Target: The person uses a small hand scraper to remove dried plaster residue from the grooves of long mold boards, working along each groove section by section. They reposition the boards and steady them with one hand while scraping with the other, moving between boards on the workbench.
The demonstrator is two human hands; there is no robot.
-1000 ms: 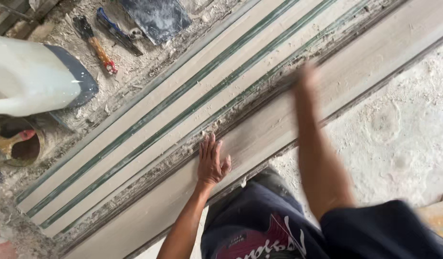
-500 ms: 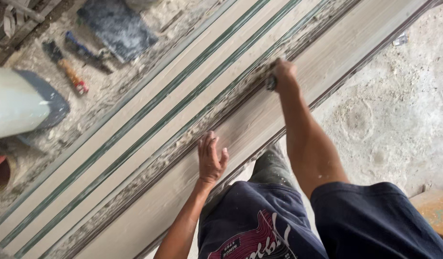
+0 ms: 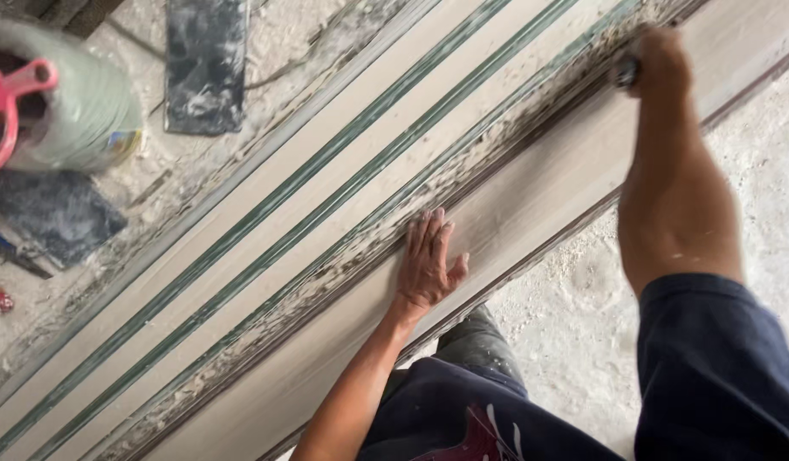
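Dusty, plaster-strewn concrete floor (image 3: 753, 171)

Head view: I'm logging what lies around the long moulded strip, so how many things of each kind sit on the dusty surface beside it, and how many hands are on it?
Hands on the long moulded strip: 2, left hand flat, right hand gripping a dark tool
Dark flat slabs: 2
Pale bucket: 1
Pink scoop: 1
Total: 6

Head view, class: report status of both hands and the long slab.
Left hand flat on pale slab, empty. Right hand gripping dark tool at slab's crusted edge. Nothing between hands.
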